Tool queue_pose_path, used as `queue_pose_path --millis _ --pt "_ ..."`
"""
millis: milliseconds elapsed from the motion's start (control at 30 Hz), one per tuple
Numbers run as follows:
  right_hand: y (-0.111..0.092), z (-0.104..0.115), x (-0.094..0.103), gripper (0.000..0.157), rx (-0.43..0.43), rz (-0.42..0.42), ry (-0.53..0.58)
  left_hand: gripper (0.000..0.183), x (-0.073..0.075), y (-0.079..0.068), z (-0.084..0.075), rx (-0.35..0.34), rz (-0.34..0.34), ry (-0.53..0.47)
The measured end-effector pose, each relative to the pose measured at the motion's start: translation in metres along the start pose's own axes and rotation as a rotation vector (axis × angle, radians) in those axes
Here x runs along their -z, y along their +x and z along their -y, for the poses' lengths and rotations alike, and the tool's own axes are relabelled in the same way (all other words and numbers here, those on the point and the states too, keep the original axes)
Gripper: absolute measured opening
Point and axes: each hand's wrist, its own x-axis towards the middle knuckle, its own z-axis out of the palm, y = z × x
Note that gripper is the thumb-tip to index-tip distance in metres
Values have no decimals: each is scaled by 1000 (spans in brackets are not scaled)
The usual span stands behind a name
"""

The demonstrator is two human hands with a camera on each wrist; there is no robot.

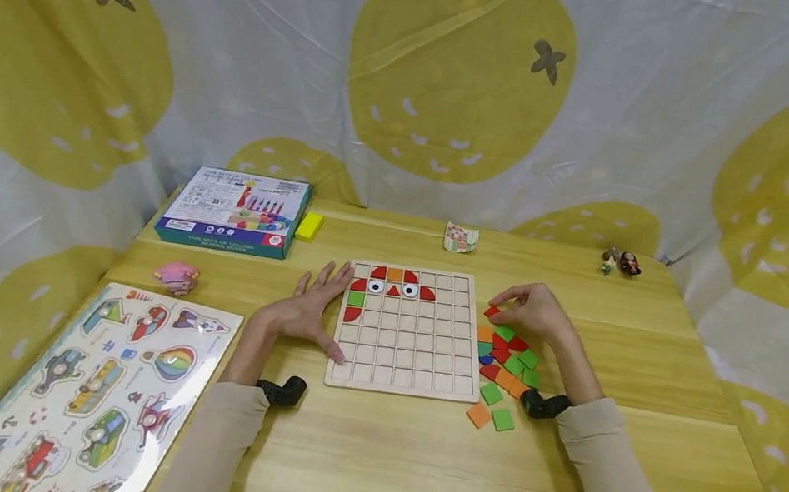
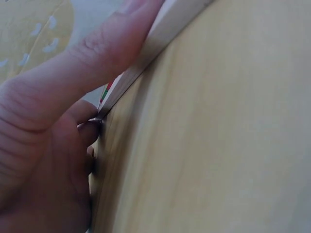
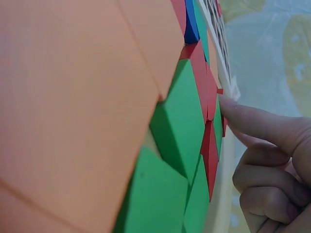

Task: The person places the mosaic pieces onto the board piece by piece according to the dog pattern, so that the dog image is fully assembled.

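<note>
A square wooden grid board (image 1: 401, 370) lies on the table, with red, orange and green tiles and two eye tiles in its upper left part. My left hand (image 1: 302, 309) spreads along the board's left side, thumb on the lower left corner; the left wrist view shows the thumb (image 2: 104, 51) against the board's edge. Right of the board, my right hand (image 1: 537, 310) pinches a small red piece (image 1: 492, 312) between thumb and index finger, the other fingers curled. Just below it lies a loose pile of tiles, among them a green tile (image 1: 502, 419) and an orange tile (image 1: 479, 414).
A puzzle board with vehicle pictures (image 1: 111, 374) lies at the left. Behind it are a pink toy (image 1: 176, 277), a flat box (image 1: 233, 211) and a yellow block (image 1: 310, 227). A small printed paper (image 1: 460, 238) and small figures (image 1: 630, 264) stand near the back edge.
</note>
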Motion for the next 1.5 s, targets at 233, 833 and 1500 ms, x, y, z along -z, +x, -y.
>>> queue_pose_path --millis 233,833,1500 --pt "-2 -1 3 22 57 19 -25 141 0 1 0 -7 -9 -5" --pt "2 -5 12 32 -41 -21 -98 140 -1 1 -1 -13 0 -19" --pt "7 100 -75 23 -52 17 153 140 -1 -1 -2 -14 -10 -32"
